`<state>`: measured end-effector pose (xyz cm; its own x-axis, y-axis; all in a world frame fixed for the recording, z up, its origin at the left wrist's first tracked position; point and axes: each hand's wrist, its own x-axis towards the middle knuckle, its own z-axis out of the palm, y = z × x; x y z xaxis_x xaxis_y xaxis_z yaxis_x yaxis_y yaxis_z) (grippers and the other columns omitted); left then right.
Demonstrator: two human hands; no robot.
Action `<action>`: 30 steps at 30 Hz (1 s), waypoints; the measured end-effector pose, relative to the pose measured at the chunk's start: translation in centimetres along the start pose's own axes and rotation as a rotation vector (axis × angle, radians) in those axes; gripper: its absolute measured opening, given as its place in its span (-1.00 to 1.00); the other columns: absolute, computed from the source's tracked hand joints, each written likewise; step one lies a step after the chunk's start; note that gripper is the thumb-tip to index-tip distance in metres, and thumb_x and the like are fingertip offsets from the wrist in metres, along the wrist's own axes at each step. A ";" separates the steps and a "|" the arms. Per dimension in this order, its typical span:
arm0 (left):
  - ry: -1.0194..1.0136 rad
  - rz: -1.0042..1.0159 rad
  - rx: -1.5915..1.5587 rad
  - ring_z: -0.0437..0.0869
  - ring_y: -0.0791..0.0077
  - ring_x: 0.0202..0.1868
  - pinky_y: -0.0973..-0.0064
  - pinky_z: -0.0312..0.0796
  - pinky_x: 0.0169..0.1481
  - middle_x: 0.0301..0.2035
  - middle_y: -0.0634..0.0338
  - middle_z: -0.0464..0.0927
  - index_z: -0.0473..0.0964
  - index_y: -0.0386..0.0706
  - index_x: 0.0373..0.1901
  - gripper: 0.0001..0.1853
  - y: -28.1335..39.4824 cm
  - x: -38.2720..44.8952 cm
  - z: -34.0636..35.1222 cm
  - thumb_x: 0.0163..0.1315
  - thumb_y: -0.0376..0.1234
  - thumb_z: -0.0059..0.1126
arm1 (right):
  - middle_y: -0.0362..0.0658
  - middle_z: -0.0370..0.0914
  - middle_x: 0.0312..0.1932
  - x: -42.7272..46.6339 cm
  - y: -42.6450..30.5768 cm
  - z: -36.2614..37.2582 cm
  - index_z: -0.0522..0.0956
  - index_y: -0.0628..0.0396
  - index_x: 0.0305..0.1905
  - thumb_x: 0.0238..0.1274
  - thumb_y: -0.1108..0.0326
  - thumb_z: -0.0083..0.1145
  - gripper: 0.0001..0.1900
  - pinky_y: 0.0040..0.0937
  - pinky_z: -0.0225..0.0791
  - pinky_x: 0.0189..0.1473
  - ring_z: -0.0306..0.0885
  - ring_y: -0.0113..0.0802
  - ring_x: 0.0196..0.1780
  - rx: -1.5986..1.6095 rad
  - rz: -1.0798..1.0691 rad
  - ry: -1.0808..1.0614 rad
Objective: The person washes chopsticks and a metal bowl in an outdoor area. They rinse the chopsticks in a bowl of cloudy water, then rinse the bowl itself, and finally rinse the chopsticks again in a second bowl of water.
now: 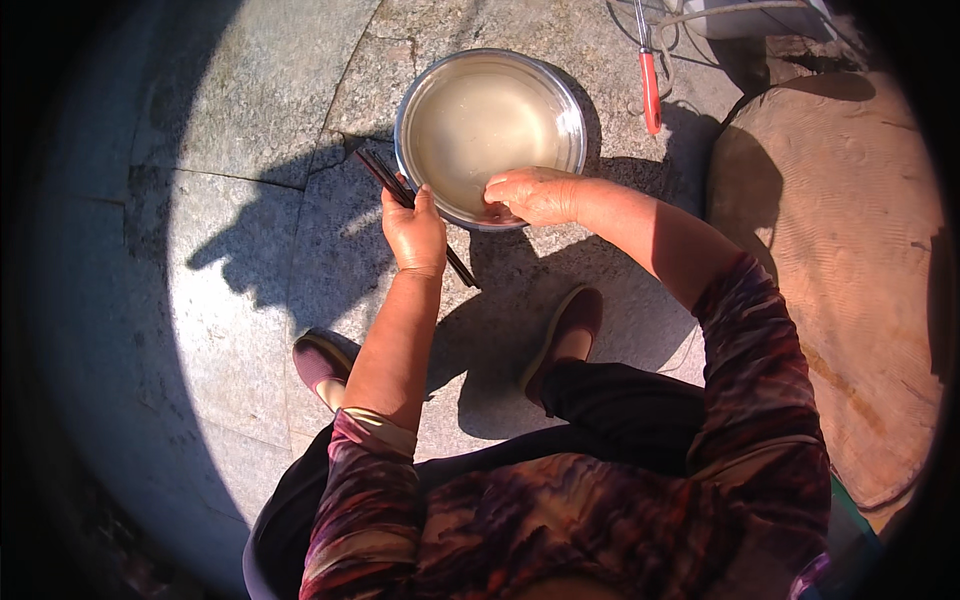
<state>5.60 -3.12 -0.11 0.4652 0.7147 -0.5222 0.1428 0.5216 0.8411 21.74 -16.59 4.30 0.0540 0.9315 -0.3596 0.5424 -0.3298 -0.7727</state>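
Observation:
A round metal basin [403, 127] stands on the paving in front of me, holding cloudy, pale liquid [484, 124]. My left hand [417, 229] is beside its near left rim and grips a bundle of dark chopsticks [461, 268]. The sticks slant from upper left to lower right, across the palm. Over the near side of the basin, my right hand [534, 195] reaches in with its fingertips at the liquid. Those fingertips are partly hidden, and whether they hold anything does not show.
A utensil with a red handle [649, 90] and a metal shaft lies beyond the basin to the right, close to a pale cord [667, 67]. A pale container [750, 22] is behind it. A large brown slab-like surface [847, 247] takes up the right side. Stone paving [247, 127] surrounds my shoes.

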 end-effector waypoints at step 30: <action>0.006 -0.013 0.019 0.52 0.59 -0.22 0.63 0.41 -0.12 -0.16 0.18 0.51 0.30 -0.31 0.13 -0.64 0.9 0.0 0.2 0.32 -0.53 0.08 | -0.15 0.51 -0.30 -4.0 -0.6 -2.7 0.50 0.09 -0.26 0.09 0.43 0.25 -0.86 -0.21 0.39 -0.04 0.50 -0.14 -0.12 -0.144 -0.185 -0.070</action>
<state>5.95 -2.73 0.67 0.4583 0.7105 -0.5339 0.1656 0.5219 0.8367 23.46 -19.72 7.61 -0.1127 0.9595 -0.2583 0.6518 -0.1248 -0.7480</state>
